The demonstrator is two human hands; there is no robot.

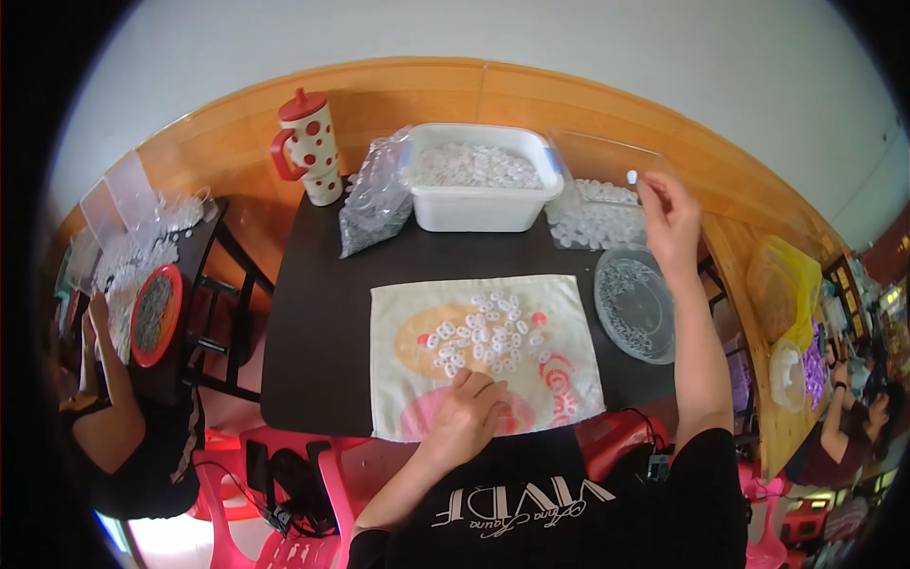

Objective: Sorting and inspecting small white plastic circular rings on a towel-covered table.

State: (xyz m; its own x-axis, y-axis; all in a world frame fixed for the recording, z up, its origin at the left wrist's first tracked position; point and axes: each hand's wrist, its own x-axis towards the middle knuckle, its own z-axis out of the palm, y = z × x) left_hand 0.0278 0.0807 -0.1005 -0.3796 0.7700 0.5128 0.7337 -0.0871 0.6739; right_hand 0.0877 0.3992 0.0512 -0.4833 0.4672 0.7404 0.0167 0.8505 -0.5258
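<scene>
My right hand (671, 216) is raised at the right, by the clear box of white pieces. Its thumb and fingers are pinched, with a small white plastic piece (632, 176) at their tips. My left hand (468, 408) rests on the near part of a pale printed towel (391, 327), fingers curled together; whatever may be in them is hidden. Just beyond those fingers lies a loose spread of small white oval plastic pieces (481, 334), several showing dark holes or slots.
Behind the towel stand a white tub (474, 211) of small pale parts, a clear bag (370, 211) of grey parts, and a dotted tumbler (313, 152). A clear box (592, 223) holds white pieces; a round clear tray (630, 308) holds small metallic parts. Other people sit at both sides.
</scene>
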